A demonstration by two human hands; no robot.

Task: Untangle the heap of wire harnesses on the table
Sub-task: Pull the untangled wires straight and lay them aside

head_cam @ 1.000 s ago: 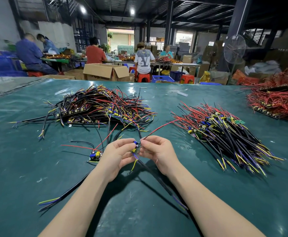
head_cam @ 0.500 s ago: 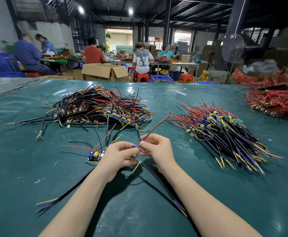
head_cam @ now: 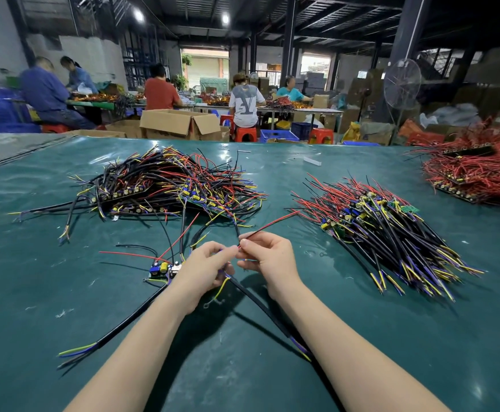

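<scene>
A tangled heap of black, red and yellow wire harnesses (head_cam: 165, 188) lies at the back left of the green table (head_cam: 391, 337). My left hand (head_cam: 204, 269) grips the small board end of one harness, whose black cable (head_cam: 268, 313) runs back toward me between my arms. My right hand (head_cam: 268, 257) pinches that harness's red wire (head_cam: 272, 224), which sticks out up and to the right. A second loose harness with a small circuit board (head_cam: 162, 269) lies just left of my left hand, its black cable (head_cam: 118, 331) trailing to the near left.
A combed pile of harnesses (head_cam: 385, 230) lies to the right, ends fanned toward me. A red-wired heap (head_cam: 474, 173) sits at the far right edge. Beyond the table are cardboard boxes (head_cam: 180, 124), stools, a fan (head_cam: 402, 84) and several seated people.
My hands drew slightly apart: the right hand slid onto the red wire and now pinches it, while the left keeps hold of the board end. The heaps stayed put.
</scene>
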